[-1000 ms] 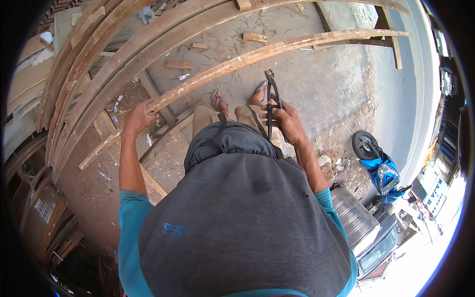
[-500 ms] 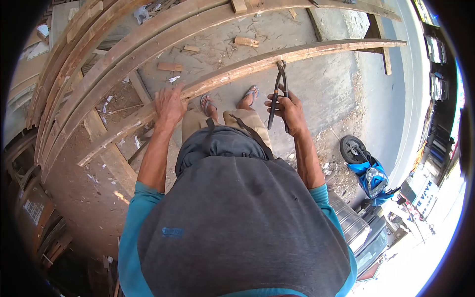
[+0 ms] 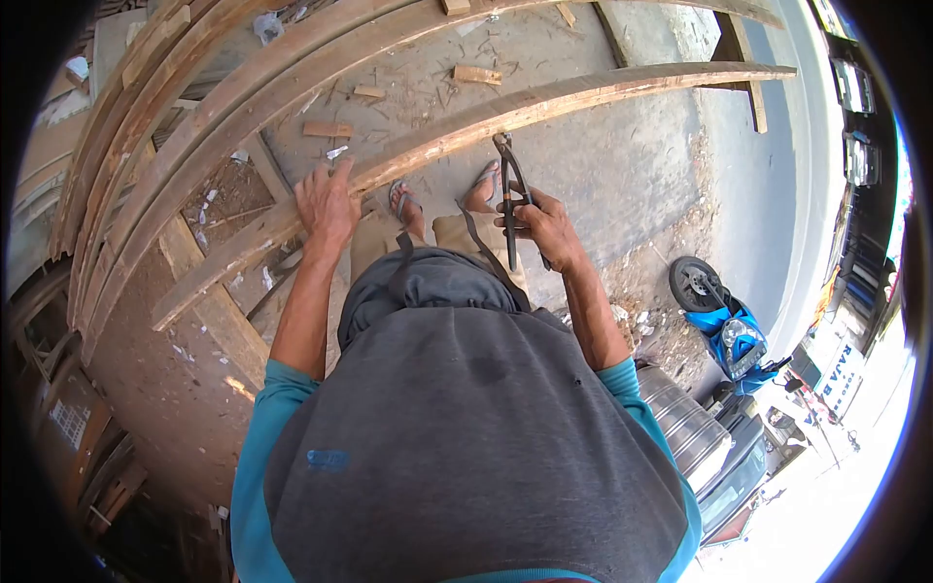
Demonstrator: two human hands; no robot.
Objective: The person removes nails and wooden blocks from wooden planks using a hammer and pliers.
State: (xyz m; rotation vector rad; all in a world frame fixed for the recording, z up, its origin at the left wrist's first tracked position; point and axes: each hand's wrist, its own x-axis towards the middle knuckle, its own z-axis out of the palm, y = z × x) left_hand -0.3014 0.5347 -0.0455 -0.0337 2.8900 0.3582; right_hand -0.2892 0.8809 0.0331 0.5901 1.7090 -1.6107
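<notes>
A long wooden plank point(image 3: 428, 144) lies across in front of me, its near edge pale and rough. My left hand point(image 3: 328, 204) is closed over it left of the middle, the fingers over the far side. In my right hand point(image 3: 547, 227) is a pair of dark, long-handled pincers point(image 3: 518, 180), the fingers wrapped about the handles. The pincers' jaws point away from me and lie close to the plank's near edge; whether they touch it or grip a nail is too small to tell.
More long planks point(image 3: 255, 109) lie stacked at the left and far side. Wood offcuts point(image 3: 477, 75) and nail-like bits litter the ground by my sandalled feet point(image 3: 405, 200). A crosswise timber point(image 3: 212, 291) supports the plank. A blue motorbike point(image 3: 737, 342) stands at the right.
My right hand and the pincers have shifted left along the plank and slightly toward me. The jaws, earlier on the plank's edge, now sit lower against it. My left hand keeps its hold.
</notes>
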